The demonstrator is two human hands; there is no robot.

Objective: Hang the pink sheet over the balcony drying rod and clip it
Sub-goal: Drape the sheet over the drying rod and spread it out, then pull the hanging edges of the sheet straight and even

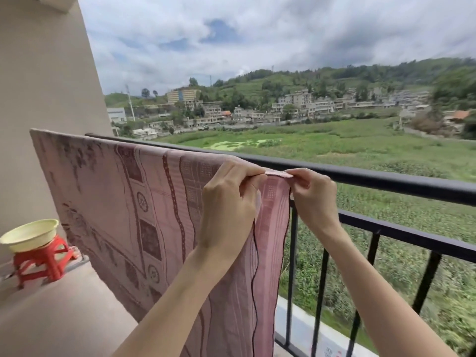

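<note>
The pink patterned sheet hangs over the black balcony rod, draped from near the wall at left to the middle of the rail. At the sheet's right top corner my left hand pinches the fabric on the rod. Just to its right, my right hand pinches the sheet's folded top edge, a small pink strip between the two hands. I cannot tell whether that strip includes a clip.
A red plastic stool carrying a pale yellow basin stands on the balcony floor at the far left by the beige wall. Vertical black railing bars run below the rod. Fields and buildings lie beyond.
</note>
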